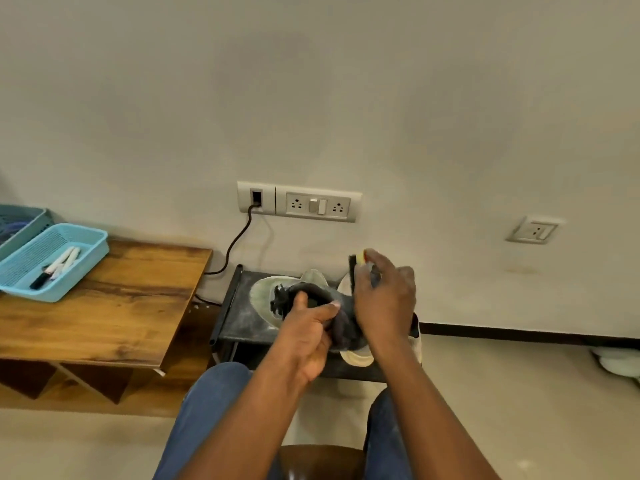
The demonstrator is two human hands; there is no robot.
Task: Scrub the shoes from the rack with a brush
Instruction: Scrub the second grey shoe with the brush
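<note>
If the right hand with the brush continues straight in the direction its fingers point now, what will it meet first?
The right hand points up and away, holding the brush over the dark shoe. Beyond it, probably the wall behind the rack; depth is unclear.

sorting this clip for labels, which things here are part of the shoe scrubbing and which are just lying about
Job in hand:
dark grey shoe held by left hand
yellow-backed black brush gripped by right hand
black shoe rack

Lying about:
light blue plastic basket of markers
wooden table
wall sockets
</note>
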